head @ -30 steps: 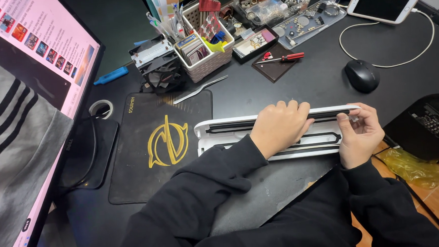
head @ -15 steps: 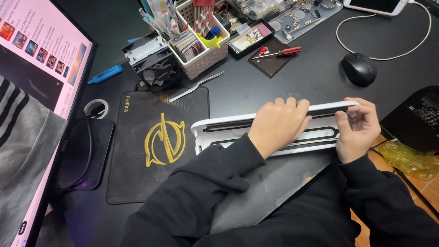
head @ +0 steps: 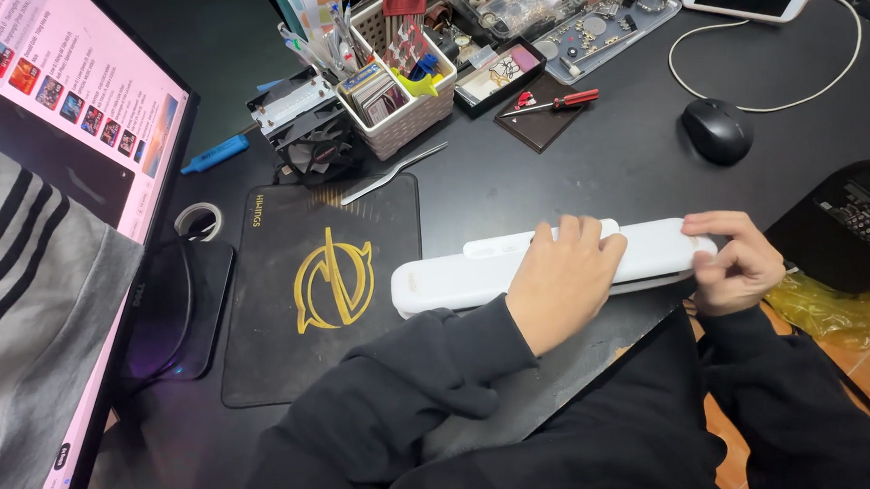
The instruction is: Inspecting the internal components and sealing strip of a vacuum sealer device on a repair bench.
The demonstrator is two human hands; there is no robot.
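Long white plastic bar (head: pixel 476 272) lies flat across desk, centre of frame, right of black mat (head: pixel 290 312).

Left hand (head: pixel 561 283) pressed on bar's middle – fingers together, curled over far edge, pinning it down.

Right hand (head: pixel 739 263) at bar's right end – thumb and fingertips pinched narrow on end cap.

Step in hand, by my reading: steadying bar while working its end piece. Next move likely calls for firm hold with left, small careful pull or twist with right.

Mouse (head: pixel 717 130) upper right, red screwdriver (head: pixel 557 101) above, both untouched.
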